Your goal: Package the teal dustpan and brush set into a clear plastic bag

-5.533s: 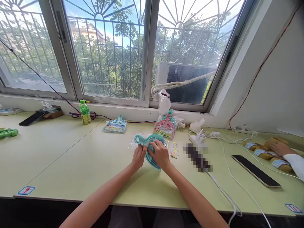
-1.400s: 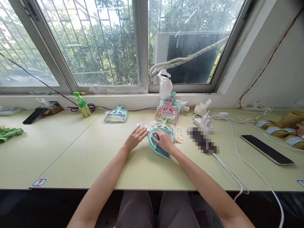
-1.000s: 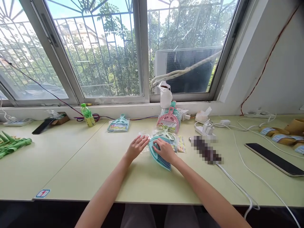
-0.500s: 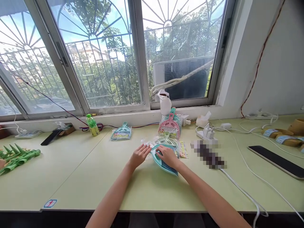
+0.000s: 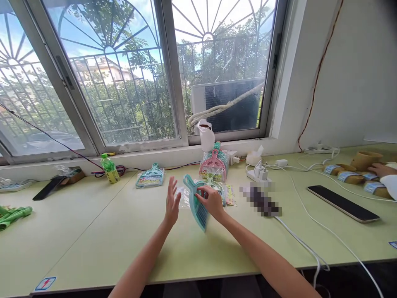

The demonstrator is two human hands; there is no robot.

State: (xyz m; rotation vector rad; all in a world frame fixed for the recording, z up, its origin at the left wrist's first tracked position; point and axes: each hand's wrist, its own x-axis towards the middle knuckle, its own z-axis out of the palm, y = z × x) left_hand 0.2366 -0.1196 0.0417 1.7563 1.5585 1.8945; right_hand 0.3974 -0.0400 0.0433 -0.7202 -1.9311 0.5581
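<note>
My right hand (image 5: 213, 203) grips a teal mini dustpan and brush set (image 5: 195, 207), its thumb and fingers closed near the handle end. The set is tilted, handle up and blue bristles toward the table's front. To its left, my left hand (image 5: 172, 203) is raised with fingers stretched, apart from the set. A clear plastic bag (image 5: 185, 199) lies on the table between the hands. Behind my right hand lies a pale green wrapped set (image 5: 210, 179), partly hidden, with a printed card (image 5: 230, 194) beside it.
Wrapped pink and teal sets (image 5: 214, 165) are stacked by the window, and another wrapped teal set (image 5: 151, 176) lies left. Around these are a green bottle (image 5: 110, 169), a power strip (image 5: 259, 176), white cables and a black phone-like slab (image 5: 343, 203). Another person's hand (image 5: 383, 169) touches brown items at right.
The dustpan and brush set has swung more upright, lifted by my right hand. My left hand has come off it and moved left, fingers now raised. The view has turned right.
</note>
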